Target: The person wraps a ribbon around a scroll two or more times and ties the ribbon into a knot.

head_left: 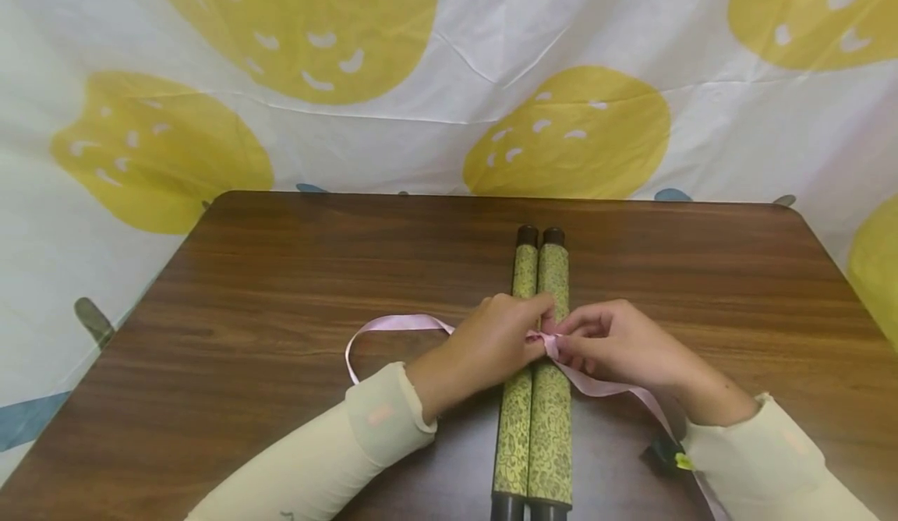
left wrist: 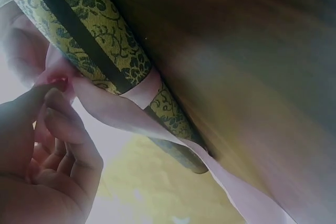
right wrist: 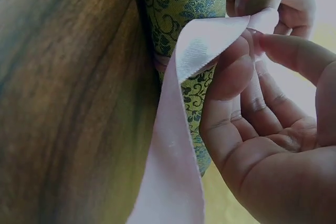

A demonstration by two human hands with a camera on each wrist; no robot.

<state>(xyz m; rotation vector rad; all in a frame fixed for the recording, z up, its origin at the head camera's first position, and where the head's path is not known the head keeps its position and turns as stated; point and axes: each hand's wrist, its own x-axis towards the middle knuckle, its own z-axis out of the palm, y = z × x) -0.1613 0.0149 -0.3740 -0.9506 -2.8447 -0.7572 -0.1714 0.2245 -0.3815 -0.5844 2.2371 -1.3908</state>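
A scroll (head_left: 550,435) rolled up from both ends lies lengthwise on the table, its two rolls side by side in yellow-green floral brocade with dark end knobs. Pink satin ribbon (head_left: 599,387) passes around it and meets in a knot or loop on top. Over the middle of the rolls, my left hand (head_left: 480,342) pinches the ribbon between thumb and fingertips. Facing it from the right, my right hand (head_left: 624,345) pinches the ribbon at the same spot, as the right wrist view's ribbon (right wrist: 184,93) shows. Fingertips partly hide the knot.
The brown wood-grain table (head_left: 295,271) extends on both sides of the scroll. One ribbon tail curves left, the other trails under the right forearm. A small dark object with a yellow-green part (head_left: 680,458) sits by the right sleeve. A lemon-print cloth (head_left: 393,147) hangs behind.
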